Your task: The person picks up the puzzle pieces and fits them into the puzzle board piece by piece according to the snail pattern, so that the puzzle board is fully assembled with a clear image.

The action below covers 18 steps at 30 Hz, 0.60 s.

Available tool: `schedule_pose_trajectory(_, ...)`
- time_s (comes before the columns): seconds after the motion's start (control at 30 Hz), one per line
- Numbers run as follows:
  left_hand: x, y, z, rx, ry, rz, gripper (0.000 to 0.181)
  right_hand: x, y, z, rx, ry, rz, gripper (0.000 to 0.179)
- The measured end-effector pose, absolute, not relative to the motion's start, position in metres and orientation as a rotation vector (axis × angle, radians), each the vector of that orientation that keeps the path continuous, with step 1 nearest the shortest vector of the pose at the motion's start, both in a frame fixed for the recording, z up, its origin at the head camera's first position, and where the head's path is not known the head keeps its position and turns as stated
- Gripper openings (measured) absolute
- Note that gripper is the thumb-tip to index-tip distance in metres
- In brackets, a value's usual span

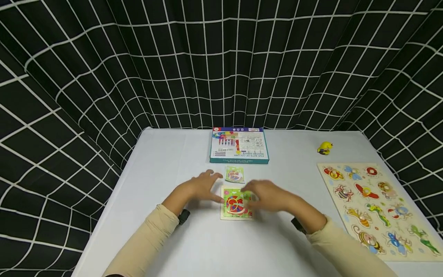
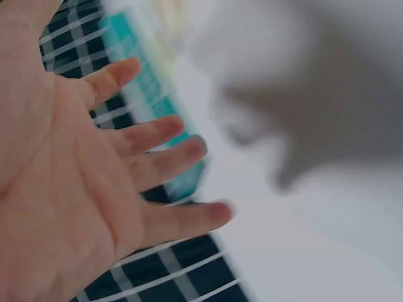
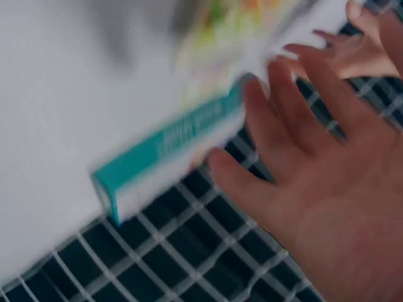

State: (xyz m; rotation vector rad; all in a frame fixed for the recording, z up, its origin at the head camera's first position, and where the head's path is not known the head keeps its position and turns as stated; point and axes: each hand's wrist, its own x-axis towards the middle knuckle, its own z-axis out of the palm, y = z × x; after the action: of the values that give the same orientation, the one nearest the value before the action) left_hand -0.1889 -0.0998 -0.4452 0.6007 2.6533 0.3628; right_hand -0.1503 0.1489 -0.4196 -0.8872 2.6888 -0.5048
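A small square wooden puzzle [image 1: 233, 206], green with a red picture, lies flat on the white table between the two hands. Just beyond it is a smaller picture card [image 1: 234, 174] with a similar design in paler colours. My left hand [image 1: 203, 187] hovers at the puzzle's left side; the left wrist view shows the palm [image 2: 69, 182] bare and the fingers spread. Over the puzzle's right edge is my right hand [image 1: 270, 196], blurred, its fingertips covering part of the picture. In the right wrist view its palm [image 3: 334, 214] holds nothing; whether its fingertips touch the puzzle is unclear.
A flat teal-edged box [image 1: 238, 148] lies at the back middle of the table. To the right are a small yellow toy [image 1: 324, 147] and a large wooden insect puzzle board [image 1: 377, 207]. Black grid-patterned curtain [image 1: 228, 61] encloses the back and sides.
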Motion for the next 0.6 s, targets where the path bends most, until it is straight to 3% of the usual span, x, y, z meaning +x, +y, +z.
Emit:
schedule_pose_trajectory(0.17,-0.226,-0.098,-0.377,0.516,2.96,0.351,0.107,-0.203,0.15,-0.36,-0.601,3.03,-0.45,0.086)
schedule_pose_trajectory(0.23,-0.231,-0.094,-0.352,0.493,3.043,0.347,0.111,-0.212,0.151,-0.339,-0.464,3.087,-0.422,0.094)
schedule_pose_trajectory(0.37,-0.229,-0.091,-0.327,0.477,3.08,0.357,0.115,-0.215,0.152,-0.316,-0.381,3.097,-0.415,0.097)
schedule_pose_trajectory(0.6,-0.228,-0.086,-0.319,0.467,3.094,0.37,0.116,-0.211,0.154,-0.306,-0.375,3.086,-0.322,0.097)
